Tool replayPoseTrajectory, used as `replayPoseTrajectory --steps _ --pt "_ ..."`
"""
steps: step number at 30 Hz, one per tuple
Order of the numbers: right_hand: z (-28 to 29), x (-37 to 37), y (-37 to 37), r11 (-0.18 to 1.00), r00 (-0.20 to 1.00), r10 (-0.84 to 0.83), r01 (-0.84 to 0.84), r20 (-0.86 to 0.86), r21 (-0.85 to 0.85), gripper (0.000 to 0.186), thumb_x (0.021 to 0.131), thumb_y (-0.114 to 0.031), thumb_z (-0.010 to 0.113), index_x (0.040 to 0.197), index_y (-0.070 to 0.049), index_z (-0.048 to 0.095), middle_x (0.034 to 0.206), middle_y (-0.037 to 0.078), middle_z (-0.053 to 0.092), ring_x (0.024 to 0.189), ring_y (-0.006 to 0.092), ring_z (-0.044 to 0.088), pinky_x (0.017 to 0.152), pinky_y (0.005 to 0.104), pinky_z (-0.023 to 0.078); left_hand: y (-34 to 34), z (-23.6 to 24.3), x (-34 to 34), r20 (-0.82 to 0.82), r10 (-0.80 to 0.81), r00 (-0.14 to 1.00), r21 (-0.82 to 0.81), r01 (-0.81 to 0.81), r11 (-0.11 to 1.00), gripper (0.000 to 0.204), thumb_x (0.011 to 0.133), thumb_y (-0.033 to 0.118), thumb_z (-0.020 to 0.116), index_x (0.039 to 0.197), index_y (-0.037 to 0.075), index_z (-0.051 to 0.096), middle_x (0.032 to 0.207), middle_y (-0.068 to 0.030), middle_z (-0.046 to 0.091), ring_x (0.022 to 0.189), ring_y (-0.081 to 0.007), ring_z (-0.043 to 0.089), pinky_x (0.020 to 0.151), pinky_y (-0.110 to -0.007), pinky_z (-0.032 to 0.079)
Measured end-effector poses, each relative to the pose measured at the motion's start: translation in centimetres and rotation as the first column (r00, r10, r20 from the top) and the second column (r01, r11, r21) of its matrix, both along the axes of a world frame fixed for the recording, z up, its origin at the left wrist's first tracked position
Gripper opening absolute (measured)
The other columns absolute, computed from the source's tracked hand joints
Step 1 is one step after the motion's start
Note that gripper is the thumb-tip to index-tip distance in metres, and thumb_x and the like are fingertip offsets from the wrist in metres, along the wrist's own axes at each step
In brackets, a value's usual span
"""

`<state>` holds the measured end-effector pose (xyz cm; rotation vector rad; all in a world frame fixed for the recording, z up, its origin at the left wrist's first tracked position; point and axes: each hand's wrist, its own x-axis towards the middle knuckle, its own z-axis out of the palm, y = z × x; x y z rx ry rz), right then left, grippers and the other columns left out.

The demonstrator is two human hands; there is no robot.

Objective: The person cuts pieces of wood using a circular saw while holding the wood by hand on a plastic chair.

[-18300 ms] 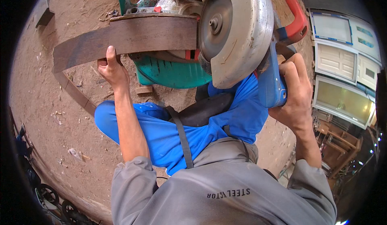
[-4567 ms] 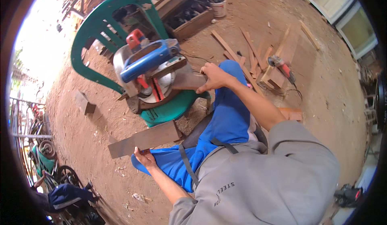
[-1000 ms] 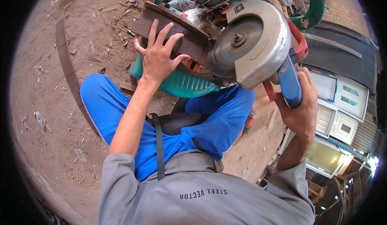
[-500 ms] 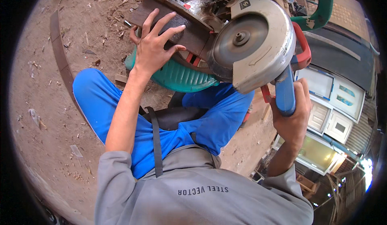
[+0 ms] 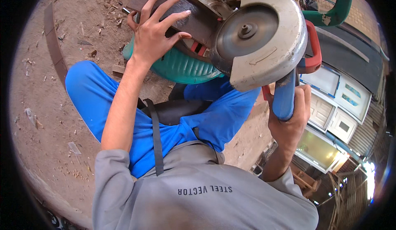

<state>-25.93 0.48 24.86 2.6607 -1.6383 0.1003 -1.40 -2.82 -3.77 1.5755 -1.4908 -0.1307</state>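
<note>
My right hand (image 5: 291,114) is wrapped round the blue handle (image 5: 284,96) of a miter saw. The saw's grey guard (image 5: 284,44) leaves part of the round blade (image 5: 246,30) uncovered, and the blade looks smeared as if turning. A dark brown board (image 5: 194,17) lies against the metal fence on the saw's green base (image 5: 185,68). My left hand (image 5: 154,36) rests on this board with fingers spread, to the left of the blade. Its thumb points toward the blade side, with a gap between them.
A long brown strip (image 5: 53,44) lies on the dirt floor at the left, among wood chips and scraps. Behind the saw arches a green carrying handle (image 5: 340,7). White panelled doors (image 5: 346,94) stand at the right. My blue-trousered legs (image 5: 95,94) are folded close below the saw.
The saw head, with my right hand on its handle, has shifted slightly left in view. My left hand stays on the board; the whole scene sits a little higher.
</note>
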Motion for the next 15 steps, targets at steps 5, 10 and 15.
replayPoseTrajectory --steps 5,10,15 --pt "-1.1 -0.2 0.8 1.0 1.0 -0.006 0.006 -0.006 -0.026 0.052 0.056 0.009 0.075 0.104 -0.002 0.061 0.093 0.013 0.048 0.082 0.0349 0.055 0.072 0.0428 0.048 0.3 0.5 -0.1 0.043 0.013 0.999 0.01 -0.014 1.0 0.054 0.07 0.052 0.087 0.122 0.042 0.076 0.151 0.0139 0.057 0.147 -0.0209 0.042 0.116 -0.049 0.022" --pt "-1.4 0.2 1.1 0.999 1.0 0.001 -0.001 -0.014 -0.04 0.051 0.056 0.008 0.077 0.104 -0.002 0.061 0.093 0.014 0.048 0.082 0.0341 0.055 0.072 0.0421 0.047 0.1 0.2 -0.2 0.008 -0.008 1.0 -0.069 0.008 0.998 0.056 0.071 0.053 0.086 0.125 0.042 0.076 0.15 0.0124 0.06 0.146 -0.0221 0.044 0.121 -0.045 0.022" --pt "-2.2 -0.1 1.4 0.998 1.0 0.0 0.001 0.004 -0.059 0.046 0.059 0.005 0.079 0.102 -0.001 0.061 0.093 0.013 0.048 0.082 0.0326 0.055 0.072 0.0421 0.047 0.4 0.7 -0.2 0.125 0.055 0.991 -0.035 -0.051 0.998 0.057 0.07 0.055 0.085 0.125 0.043 0.075 0.15 0.0119 0.06 0.146 -0.0213 0.044 0.122 -0.043 0.022"
